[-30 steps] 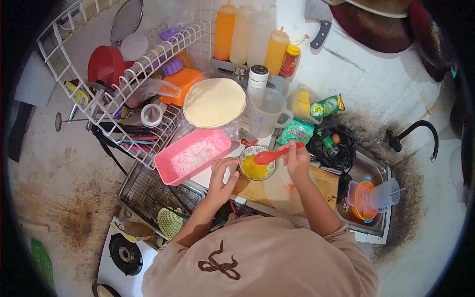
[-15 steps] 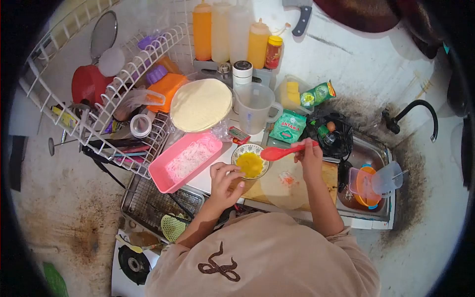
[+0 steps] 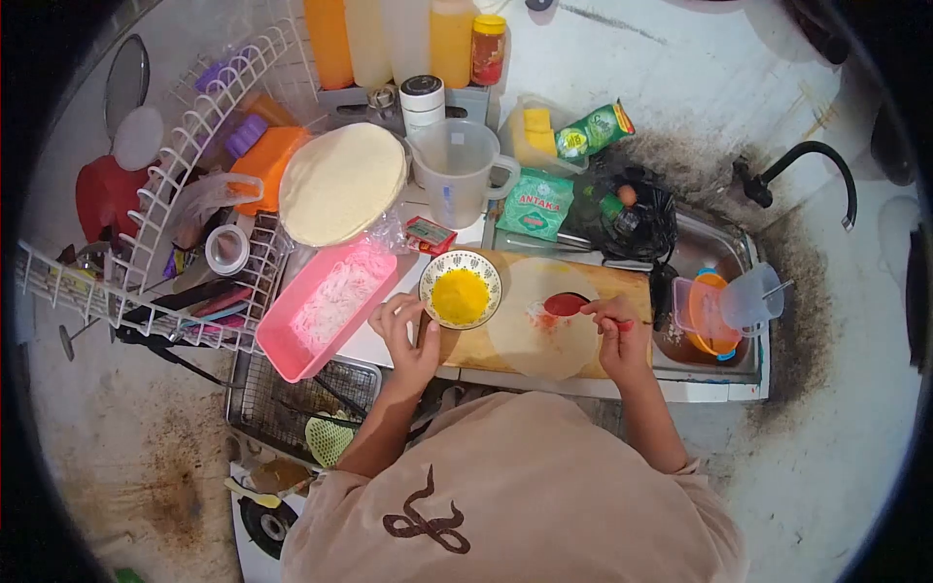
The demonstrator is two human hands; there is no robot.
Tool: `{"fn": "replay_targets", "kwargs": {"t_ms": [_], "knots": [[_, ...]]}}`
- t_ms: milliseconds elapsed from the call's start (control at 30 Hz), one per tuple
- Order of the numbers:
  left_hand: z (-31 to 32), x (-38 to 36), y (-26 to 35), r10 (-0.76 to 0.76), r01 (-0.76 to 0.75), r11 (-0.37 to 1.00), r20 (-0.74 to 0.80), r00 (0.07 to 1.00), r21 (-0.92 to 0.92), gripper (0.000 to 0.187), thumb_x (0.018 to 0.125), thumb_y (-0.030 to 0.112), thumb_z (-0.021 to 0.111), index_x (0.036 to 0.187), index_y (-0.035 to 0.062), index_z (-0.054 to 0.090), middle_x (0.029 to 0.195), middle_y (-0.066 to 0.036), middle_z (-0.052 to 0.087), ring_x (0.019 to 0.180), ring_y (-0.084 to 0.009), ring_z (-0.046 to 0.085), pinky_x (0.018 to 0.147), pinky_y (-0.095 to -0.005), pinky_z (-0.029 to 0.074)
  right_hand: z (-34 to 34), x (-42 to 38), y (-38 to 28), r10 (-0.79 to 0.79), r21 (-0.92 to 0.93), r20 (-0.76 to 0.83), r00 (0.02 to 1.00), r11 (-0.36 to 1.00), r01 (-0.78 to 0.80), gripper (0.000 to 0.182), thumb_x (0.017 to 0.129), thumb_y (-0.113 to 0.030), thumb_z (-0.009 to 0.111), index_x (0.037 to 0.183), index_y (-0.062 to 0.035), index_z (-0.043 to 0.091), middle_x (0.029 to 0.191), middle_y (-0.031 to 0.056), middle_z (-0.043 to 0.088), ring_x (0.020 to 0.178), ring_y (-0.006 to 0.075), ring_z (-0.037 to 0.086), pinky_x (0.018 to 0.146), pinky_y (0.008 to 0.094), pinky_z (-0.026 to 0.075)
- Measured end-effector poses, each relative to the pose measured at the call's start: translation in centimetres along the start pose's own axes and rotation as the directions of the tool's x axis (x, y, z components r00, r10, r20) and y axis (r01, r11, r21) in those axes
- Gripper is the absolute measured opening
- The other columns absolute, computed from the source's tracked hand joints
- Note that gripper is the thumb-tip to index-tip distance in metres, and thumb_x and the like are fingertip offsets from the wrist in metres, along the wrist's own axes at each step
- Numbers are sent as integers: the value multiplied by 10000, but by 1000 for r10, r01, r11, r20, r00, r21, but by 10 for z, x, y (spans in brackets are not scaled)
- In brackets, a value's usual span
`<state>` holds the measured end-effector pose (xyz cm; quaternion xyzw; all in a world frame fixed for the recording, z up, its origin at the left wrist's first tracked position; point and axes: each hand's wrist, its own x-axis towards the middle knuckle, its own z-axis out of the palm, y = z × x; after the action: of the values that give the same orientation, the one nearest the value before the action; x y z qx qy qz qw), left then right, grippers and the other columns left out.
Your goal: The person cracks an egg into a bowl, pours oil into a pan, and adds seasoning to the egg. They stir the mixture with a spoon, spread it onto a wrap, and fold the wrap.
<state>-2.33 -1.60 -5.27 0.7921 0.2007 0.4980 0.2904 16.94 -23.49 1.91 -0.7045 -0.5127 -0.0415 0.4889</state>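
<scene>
My right hand (image 3: 622, 335) is closed around the handle of a red spoon (image 3: 565, 305), whose bowl is over a thin round wrapper (image 3: 544, 352) with a small white and orange filling (image 3: 544, 319) near its middle. The wrapper lies on a wooden board (image 3: 622, 283). At the board's left end stands a patterned bowl (image 3: 492, 274) holding yellow liquid (image 3: 460, 296). My left hand (image 3: 406, 340) is beside this bowl, its fingers apart and holding nothing. Left of that hand is a pink container (image 3: 275, 337) with white and pink shreds.
A stack of round wrappers (image 3: 343, 185), a clear jug (image 3: 455, 180) and a green packet (image 3: 535, 204) stand behind the board. The sink (image 3: 661, 361) is at the right, with a black faucet (image 3: 807, 151). A white dish rack (image 3: 160, 209) is at the left.
The red spoon has moved from beside the bowl down over the filling on the wrapper. My left hand has drawn a little away from the yellow liquid. The camera view has shifted.
</scene>
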Motion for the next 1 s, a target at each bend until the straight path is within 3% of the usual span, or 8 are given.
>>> {"fn": "replay_targets", "kwargs": {"t_ms": [200, 400, 500, 633, 767, 867, 900, 1000], "knots": [[8, -1, -4, -109, 122, 988, 130, 986, -99, 681, 709, 44, 608, 1307, 21, 283, 1274, -153, 351, 1154, -284, 311, 995, -402, 211, -4, -12, -7, -109, -45, 56, 992, 993, 111, 152, 897, -169, 494, 812, -43, 496, 872, 120, 633, 737, 272, 565, 695, 339, 443], [15, 1, -2, -194, 231, 961, 223, 955, -151, 993, 627, 222, 752, 1367, -29, 140, 1314, -217, 295, 1224, -355, 261, 1048, -448, 160, -2, -14, 1, -176, -112, -23, 984, 979, 172, 196, 938, -176, 441, 809, -34, 480, 840, 149, 615, 667, 226, 553, 596, 316, 442], [15, 1, -3, -166, 175, 985, 255, 953, -12, 1111, 567, 312, 796, 1375, -33, 117, 1299, -231, 305, 1218, -361, 270, 1034, -467, 150, 7, -14, 17, 253, 357, -296, 921, 924, -139, 211, 963, -208, 404, 847, -43, 467, 862, 146, 603, 636, 171, 537, 554, 282, 447], [16, 0, -3, -177, 151, 982, 274, 945, 112, 1192, 521, 386, 819, 1376, -41, 107, 1276, -238, 323, 1210, -363, 278, 1013, -487, 136, 26, 21, 6, 423, 662, -261, 868, 732, -158, 225, 983, -245, 353, 895, -61, 447, 910, 146, 597, 598, 128, 501, 523, 251, 442], [18, 0, -5, -175, 147, 981, 252, 952, 128, 1201, 516, 429, 818, 1372, -46, 124, 1269, -228, 344, 1199, -353, 294, 992, -475, 156, 81, 39, -2, 223, 648, -80, 971, 752, -120, 144, 961, -138, 392, 922, -34, 484, 907, 125, 623, 655, 142, 540, 578, 265, 462], [18, 1, -4, -158, 128, 982, 235, 959, 137, 1193, 518, 458, 811, 1369, -48, 145, 1258, -221, 359, 1189, -346, 310, 978, -466, 169, 101, 49, -9, 112, 250, 39, 993, 961, -119, 98, 920, -68, 434, 922, -10, 513, 906, 132, 628, 751, 213, 598, 670, 314, 485], [17, 1, -4, -170, 141, 981, 241, 955, 136, 1189, 520, 464, 808, 1368, -48, 150, 1253, -219, 363, 1186, -345, 316, 974, -465, 172, 106, 51, -6, 74, 185, 56, 996, 979, -83, 91, 886, -40, 465, 914, 5, 538, 904, 147, 623, 833, 279, 613, 744, 352, 479], [16, 2, -3, -182, 157, 981, 245, 952, 118, 1176, 530, 475, 799, 1367, -49, 159, 1236, -220, 374, 1179, -349, 327, 968, -474, 173, 112, 54, -5, -13, 131, 40, 999, 991, 8, 112, 894, -55, 453, 890, -3, 552, 905, 157, 617, 817, 302, 607, 750, 364, 474]]}}
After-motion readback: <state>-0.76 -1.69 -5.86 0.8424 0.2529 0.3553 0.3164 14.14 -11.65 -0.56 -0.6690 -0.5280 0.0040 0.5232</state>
